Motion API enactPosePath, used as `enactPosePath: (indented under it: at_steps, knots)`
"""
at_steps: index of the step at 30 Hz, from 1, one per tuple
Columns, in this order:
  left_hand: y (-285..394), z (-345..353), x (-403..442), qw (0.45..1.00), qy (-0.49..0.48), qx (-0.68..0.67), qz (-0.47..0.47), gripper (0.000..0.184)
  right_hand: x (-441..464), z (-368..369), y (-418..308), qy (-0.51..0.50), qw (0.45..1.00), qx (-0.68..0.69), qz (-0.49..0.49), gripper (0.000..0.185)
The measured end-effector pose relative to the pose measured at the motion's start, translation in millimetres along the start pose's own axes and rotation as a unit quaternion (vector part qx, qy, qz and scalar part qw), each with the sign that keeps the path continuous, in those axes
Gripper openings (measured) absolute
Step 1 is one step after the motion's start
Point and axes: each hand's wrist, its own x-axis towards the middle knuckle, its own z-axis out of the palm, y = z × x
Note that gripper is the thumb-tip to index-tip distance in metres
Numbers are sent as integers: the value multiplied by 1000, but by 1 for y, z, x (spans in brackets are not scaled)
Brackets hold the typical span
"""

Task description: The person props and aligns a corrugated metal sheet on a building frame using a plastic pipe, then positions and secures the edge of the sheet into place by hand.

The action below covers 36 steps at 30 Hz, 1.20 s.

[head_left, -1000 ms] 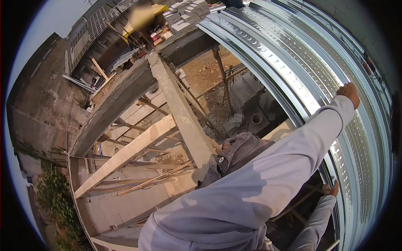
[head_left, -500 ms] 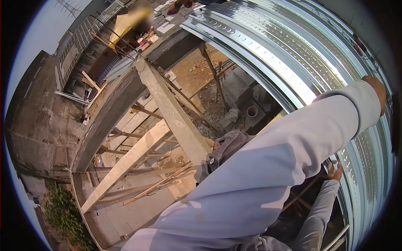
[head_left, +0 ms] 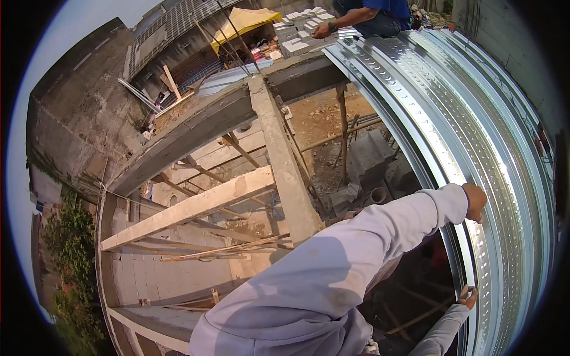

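Sheets [head_left: 504, 178] cover the right side of the frame, beams [head_left: 285, 166] at centre left are uncovered, so coverage looks part done with the open side left. Left hand [head_left: 475, 203], right of centre, half curled on the sheets, can't tell if it grips; right hand [head_left: 467, 298], lower right, fingers closed on their edge. Pot [head_left: 373, 196] right of centre, contents can't tell

Sheets [head_left: 475, 142]: bare silvery metal, glossy, throwing glare my way; smooth strips alternate with rows of embossed marks. Sleeve [head_left: 320, 267]: soft matt cloth, creased. Beam [head_left: 280, 148]: rough concrete, dull. Post [head_left: 342, 133]: wood, matt. Canopy [head_left: 246, 25]: smooth, fabric-looking. Blocks [head_left: 294, 29]: matt, masonry-like. Wall [head_left: 77, 89]: coarse, stained, dull.
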Motion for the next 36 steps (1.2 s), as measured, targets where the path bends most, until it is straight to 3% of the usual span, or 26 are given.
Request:
enactPosePath:
  at_steps: [2, 3, 6, 10, 16, 19, 20, 23, 30, 36]
  knots:
    - [0, 3, -1, 1000, 12, 15, 10, 34, 0, -6, -6, -40, 998, -48, 5, 24]
    - [-4, 8, 4, 999, -18, 30, 21, 34, -24, 4, -14, -45, 997, -62, 14, 21]
    - [-13, 15, 4, 996, -76, 30, 30, 35, 21, -19, -1, -67, 997, -40, -17, 17]
    - [-22, 19, 10, 994, -73, 71, 41, 35, 23, -18, 1, -16, 999, -29, -7, 17]
    - [-36, 21, 11, 995, -74, 61, 0, 33, 25, -26, -8, -92, 991, -84, 55, 24]
    - [-44, 28, 16, 995, -69, 68, -4, 31, -1, -6, -6, -22, 998, -55, 27, 26]
    - [-44, 25, 14, 994, -66, 83, 0, 31, -61, 32, -23, -6, 997, -65, 34, 20]
    - [-49, 33, 19, 992, -66, 106, -25, 30, -49, 32, -13, 70, 997, -17, -1, 18]
    - [-47, 29, 14, 993, -70, 97, -24, 28, -2, -1, -6, 46, 994, -74, 63, 20]
    - [-43, 27, 13, 992, -80, 98, -24, 27, 9, -11, -1, 22, 998, -47, 47, 20]
